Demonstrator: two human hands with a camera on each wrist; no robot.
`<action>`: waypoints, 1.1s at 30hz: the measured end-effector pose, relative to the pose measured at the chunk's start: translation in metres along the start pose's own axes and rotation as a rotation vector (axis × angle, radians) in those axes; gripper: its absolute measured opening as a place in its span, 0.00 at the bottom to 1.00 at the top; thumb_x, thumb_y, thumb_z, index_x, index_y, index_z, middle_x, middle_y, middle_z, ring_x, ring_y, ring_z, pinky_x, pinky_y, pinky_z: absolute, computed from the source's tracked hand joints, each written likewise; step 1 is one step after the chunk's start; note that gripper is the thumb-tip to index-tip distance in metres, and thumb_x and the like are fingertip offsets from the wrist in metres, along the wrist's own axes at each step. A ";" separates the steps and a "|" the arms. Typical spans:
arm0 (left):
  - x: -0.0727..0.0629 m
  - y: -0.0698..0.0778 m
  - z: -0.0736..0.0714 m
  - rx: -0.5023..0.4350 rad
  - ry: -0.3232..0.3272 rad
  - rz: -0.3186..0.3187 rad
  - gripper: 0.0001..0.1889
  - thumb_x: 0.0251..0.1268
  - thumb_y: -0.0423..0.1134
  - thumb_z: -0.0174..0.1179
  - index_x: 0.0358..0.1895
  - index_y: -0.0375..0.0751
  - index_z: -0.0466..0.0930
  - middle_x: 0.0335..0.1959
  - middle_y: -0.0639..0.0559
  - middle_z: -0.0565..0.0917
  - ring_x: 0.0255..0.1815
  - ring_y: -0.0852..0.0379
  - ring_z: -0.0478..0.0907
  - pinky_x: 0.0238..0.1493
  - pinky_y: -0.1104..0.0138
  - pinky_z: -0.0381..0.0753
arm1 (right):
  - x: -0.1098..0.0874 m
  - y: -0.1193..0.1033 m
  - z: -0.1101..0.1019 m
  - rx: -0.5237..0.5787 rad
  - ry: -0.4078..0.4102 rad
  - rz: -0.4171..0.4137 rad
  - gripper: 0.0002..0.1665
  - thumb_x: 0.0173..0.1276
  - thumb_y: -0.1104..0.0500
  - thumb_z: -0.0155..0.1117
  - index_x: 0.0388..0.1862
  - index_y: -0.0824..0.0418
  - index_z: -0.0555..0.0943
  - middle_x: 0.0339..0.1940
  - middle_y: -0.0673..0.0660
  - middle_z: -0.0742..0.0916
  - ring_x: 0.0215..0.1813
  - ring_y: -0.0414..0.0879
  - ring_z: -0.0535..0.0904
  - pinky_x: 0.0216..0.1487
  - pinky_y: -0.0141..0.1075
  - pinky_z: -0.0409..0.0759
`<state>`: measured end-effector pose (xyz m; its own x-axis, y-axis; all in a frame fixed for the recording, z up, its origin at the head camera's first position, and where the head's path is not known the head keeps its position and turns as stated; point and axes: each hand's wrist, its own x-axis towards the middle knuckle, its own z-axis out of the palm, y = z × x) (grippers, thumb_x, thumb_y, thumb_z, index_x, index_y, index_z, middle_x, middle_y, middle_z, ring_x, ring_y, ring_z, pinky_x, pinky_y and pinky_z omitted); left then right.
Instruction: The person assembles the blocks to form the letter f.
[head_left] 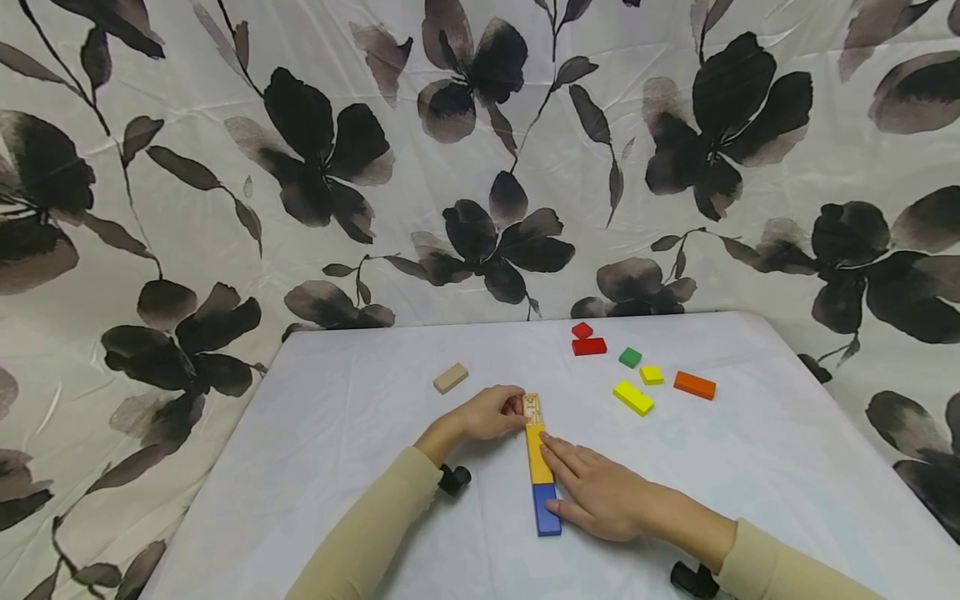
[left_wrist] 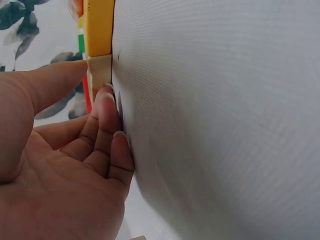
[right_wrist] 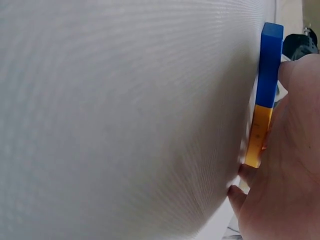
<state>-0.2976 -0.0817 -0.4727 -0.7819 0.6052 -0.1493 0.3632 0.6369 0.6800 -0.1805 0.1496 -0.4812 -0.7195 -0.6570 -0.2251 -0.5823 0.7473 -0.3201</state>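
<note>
A short row of blocks lies end to end on the table: a blue block nearest, an amber-yellow block in the middle, a light wooden block with a printed top at the far end. My left hand pinches the printed wooden block, thumb on one side and fingertips at its end in the left wrist view. From the right, my right hand rests against the row with extended fingers; its fingertips touch the amber-yellow block and its thumb touches the blue one.
A plain wooden block lies at the back left. Toward the back right are red blocks, a green block, yellow blocks and an orange block. A flowered cloth hangs behind the white table.
</note>
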 end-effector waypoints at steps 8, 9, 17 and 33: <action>0.001 0.002 -0.002 0.002 0.000 0.017 0.16 0.74 0.37 0.63 0.59 0.33 0.77 0.36 0.53 0.77 0.37 0.59 0.72 0.39 0.69 0.70 | 0.000 0.000 -0.001 -0.003 0.007 0.000 0.50 0.78 0.27 0.37 0.85 0.57 0.50 0.87 0.52 0.49 0.85 0.49 0.50 0.80 0.51 0.56; 0.001 0.002 -0.002 0.003 0.001 0.022 0.16 0.74 0.37 0.63 0.58 0.33 0.77 0.36 0.53 0.77 0.37 0.59 0.71 0.39 0.69 0.70 | 0.000 0.000 -0.001 -0.003 0.006 0.000 0.50 0.78 0.27 0.37 0.85 0.57 0.50 0.87 0.52 0.49 0.85 0.49 0.50 0.80 0.51 0.56; 0.004 -0.002 0.000 -0.002 0.007 0.024 0.18 0.74 0.38 0.63 0.61 0.33 0.76 0.37 0.53 0.78 0.37 0.60 0.72 0.40 0.70 0.70 | 0.000 0.001 -0.003 -0.006 0.003 0.001 0.51 0.78 0.26 0.37 0.86 0.57 0.50 0.87 0.52 0.49 0.85 0.49 0.50 0.79 0.52 0.56; 0.002 -0.002 -0.001 -0.011 -0.009 -0.008 0.20 0.74 0.38 0.62 0.63 0.35 0.75 0.37 0.53 0.77 0.38 0.59 0.72 0.39 0.69 0.71 | 0.002 0.003 -0.006 0.031 0.040 -0.002 0.51 0.74 0.25 0.46 0.84 0.54 0.56 0.87 0.53 0.52 0.82 0.51 0.58 0.76 0.54 0.64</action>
<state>-0.3007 -0.0818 -0.4738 -0.7799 0.6048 -0.1611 0.3517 0.6364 0.6865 -0.1860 0.1507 -0.4766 -0.7330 -0.6538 -0.1878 -0.5724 0.7420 -0.3491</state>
